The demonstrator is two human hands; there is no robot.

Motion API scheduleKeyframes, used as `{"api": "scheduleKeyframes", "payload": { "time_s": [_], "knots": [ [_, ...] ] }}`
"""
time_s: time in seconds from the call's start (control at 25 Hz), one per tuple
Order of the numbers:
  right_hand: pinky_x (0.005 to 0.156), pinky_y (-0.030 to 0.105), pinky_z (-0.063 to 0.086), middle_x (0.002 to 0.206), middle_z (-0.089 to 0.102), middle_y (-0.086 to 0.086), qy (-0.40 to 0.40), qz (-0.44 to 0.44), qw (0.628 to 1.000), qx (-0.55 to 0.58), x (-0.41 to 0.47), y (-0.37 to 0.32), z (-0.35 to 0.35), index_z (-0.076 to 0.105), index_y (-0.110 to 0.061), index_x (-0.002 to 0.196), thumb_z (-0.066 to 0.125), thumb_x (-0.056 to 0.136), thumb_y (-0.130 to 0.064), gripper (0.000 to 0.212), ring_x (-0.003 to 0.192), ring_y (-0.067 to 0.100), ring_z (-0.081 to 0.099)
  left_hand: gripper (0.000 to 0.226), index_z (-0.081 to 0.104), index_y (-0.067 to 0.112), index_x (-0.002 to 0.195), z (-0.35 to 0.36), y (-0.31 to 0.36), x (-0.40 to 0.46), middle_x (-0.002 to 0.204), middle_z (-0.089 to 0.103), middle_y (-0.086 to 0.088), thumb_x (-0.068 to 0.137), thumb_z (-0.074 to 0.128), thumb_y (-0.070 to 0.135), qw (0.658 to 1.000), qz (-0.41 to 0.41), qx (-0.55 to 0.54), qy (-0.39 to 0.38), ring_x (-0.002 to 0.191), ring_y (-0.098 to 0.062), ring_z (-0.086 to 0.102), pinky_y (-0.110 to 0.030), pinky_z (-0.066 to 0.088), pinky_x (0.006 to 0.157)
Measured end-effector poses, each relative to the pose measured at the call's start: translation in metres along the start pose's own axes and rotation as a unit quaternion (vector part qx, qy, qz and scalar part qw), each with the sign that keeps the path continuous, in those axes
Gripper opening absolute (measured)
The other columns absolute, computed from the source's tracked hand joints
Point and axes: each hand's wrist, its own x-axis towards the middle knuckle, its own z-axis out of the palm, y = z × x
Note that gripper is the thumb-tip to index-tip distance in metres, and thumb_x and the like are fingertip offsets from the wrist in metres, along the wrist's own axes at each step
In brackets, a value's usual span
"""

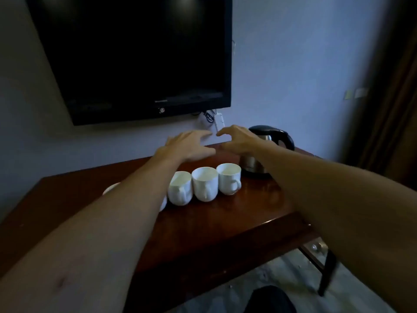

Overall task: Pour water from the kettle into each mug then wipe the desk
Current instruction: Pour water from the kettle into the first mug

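Three white mugs stand in a row on the dark wooden desk (225,222): a left mug (180,188), a middle mug (205,184) and a right mug (229,178). My left forearm hides part of another white piece (110,188) further left. A steel kettle with a black lid and handle (270,141) stands at the desk's back right. Both arms stretch forward above the mugs. My left hand (189,143) and my right hand (239,138) hover near the wall with relaxed fingers, holding nothing. My right hand is just left of the kettle.
A dark wall-mounted television (135,57) hangs above the desk, with cables and a white socket (216,120) below its right corner. A curtain (388,109) hangs at the right. The desk's front edge and a black leg (327,272) stand over a pale floor.
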Motion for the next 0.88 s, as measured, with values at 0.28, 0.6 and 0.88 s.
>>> {"api": "scheduleKeyframes", "payload": {
  "time_s": [0.28,0.6,0.88],
  "knots": [
    [0.090,0.043,0.052,0.128,0.055,0.008,0.084,0.132,0.987,0.032,-0.036,0.110,-0.032,0.054,-0.050,0.121,0.060,0.073,-0.041,0.049,0.117,0.033,0.054,0.064,0.043,0.034,0.149,0.053,0.084,0.014,0.146,0.054,-0.005,0.088,0.060,0.048,1.000,0.009,-0.001,-0.011,0.130,-0.033,0.052,-0.039,0.040,0.093],
    [0.115,0.058,0.033,0.159,0.021,0.022,0.070,0.244,0.956,0.151,0.003,0.158,-0.011,-0.002,-0.029,0.161,0.079,0.081,-0.043,0.114,0.147,0.044,0.024,0.048,0.059,0.009,0.126,0.106,0.095,0.019,0.117,0.066,-0.012,0.092,0.071,0.040,0.986,-0.155,0.037,-0.044,0.101,-0.030,0.067,-0.037,0.051,0.076],
    [0.102,0.051,0.041,0.142,0.037,0.020,0.118,0.265,0.948,0.134,0.016,0.166,-0.003,0.024,-0.019,0.150,0.080,0.081,-0.042,0.091,0.136,0.039,0.035,0.064,0.040,-0.001,0.137,0.145,0.092,0.015,0.089,0.075,-0.012,0.090,0.075,0.025,0.950,-0.256,-0.178,0.017,0.058,-0.015,0.068,-0.027,0.045,0.053]
  ]
}}
